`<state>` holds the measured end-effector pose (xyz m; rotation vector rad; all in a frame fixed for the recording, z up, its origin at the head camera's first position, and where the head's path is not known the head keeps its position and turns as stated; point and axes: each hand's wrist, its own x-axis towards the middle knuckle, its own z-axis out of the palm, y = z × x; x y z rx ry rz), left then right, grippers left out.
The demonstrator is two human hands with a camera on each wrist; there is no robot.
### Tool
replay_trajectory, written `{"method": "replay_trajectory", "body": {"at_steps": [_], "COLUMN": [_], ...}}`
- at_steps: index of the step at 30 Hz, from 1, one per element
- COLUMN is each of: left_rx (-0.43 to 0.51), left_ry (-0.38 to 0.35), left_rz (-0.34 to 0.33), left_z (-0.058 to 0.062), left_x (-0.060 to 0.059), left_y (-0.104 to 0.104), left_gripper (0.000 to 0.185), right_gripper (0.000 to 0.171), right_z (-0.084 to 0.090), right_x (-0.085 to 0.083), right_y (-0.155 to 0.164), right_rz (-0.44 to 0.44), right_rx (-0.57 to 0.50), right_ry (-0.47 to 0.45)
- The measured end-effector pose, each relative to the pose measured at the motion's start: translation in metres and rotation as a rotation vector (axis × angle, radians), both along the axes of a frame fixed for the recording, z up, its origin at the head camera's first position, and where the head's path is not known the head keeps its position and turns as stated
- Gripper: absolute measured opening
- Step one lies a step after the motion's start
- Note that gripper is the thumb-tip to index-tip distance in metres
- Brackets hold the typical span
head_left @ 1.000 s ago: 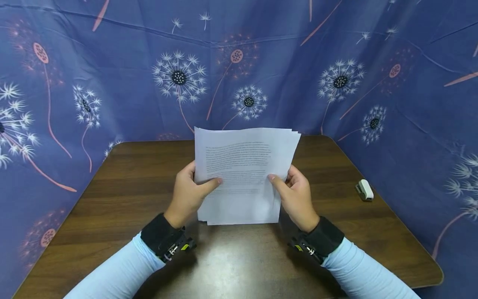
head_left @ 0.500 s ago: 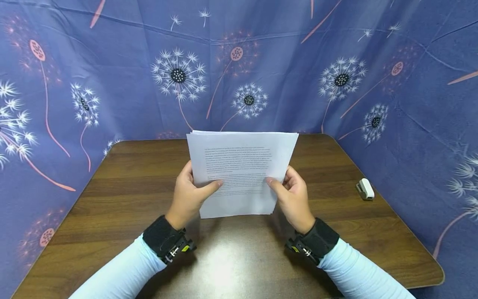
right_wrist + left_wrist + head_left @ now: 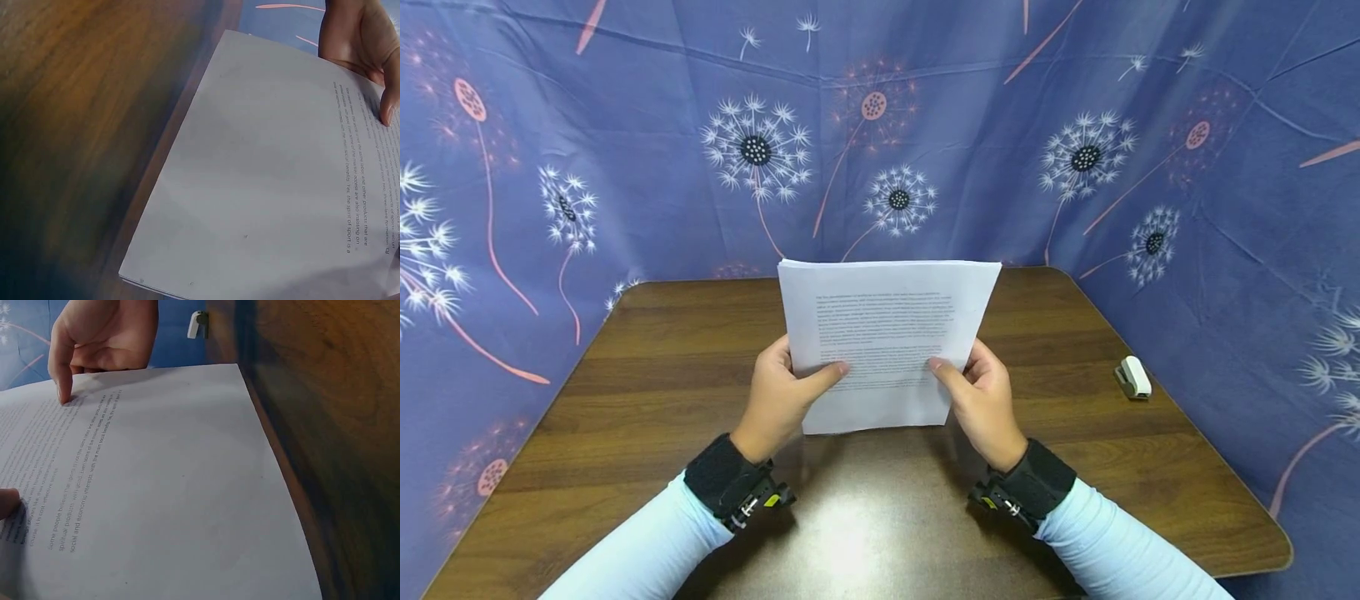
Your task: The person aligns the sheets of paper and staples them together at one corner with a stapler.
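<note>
white printed paper sheets, a thin stack with black text, stand upright above the dark brown wooden worktop, near its middle. your left hand grips the left edge of the stack: the thumb lies on the front page and the other fingers curl behind it. your right hand holds the right edge in the same way. a small white stapler lies on the worktop well apart, at your right side, near the blue flowered cloth.
</note>
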<state>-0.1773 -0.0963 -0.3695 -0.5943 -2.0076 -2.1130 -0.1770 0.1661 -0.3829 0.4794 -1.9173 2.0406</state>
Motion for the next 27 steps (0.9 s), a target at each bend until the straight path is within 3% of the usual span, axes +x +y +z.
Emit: {"method": "replay_trajectory", "body": {"at_steps": [8, 17, 27], "left_rx": [-0.002, -0.006, -0.051], "left_ry": [-0.071, -0.015, -0.077], "left_rz": [0.012, 0.002, 0.063], "left_z": [-0.010, -0.009, -0.016], "left_x": [-0.002, -0.001, -0.003], "left_y": [-0.001, 0.001, 0.000], "left_gripper": [0.052, 0.047, 0.043], "right_gripper": [0.032, 0.031, 0.031], "right_z": [-0.008, -0.006, -0.019], "right_x": [0.002, 0.001, 0.003], "right_y": [-0.003, -0.004, -0.005], "right_rz": [0.006, -0.001, -0.004], "right_rx": [0.009, -0.008, 0.053], "right_ry": [-0.048, -0.009, -0.071]}}
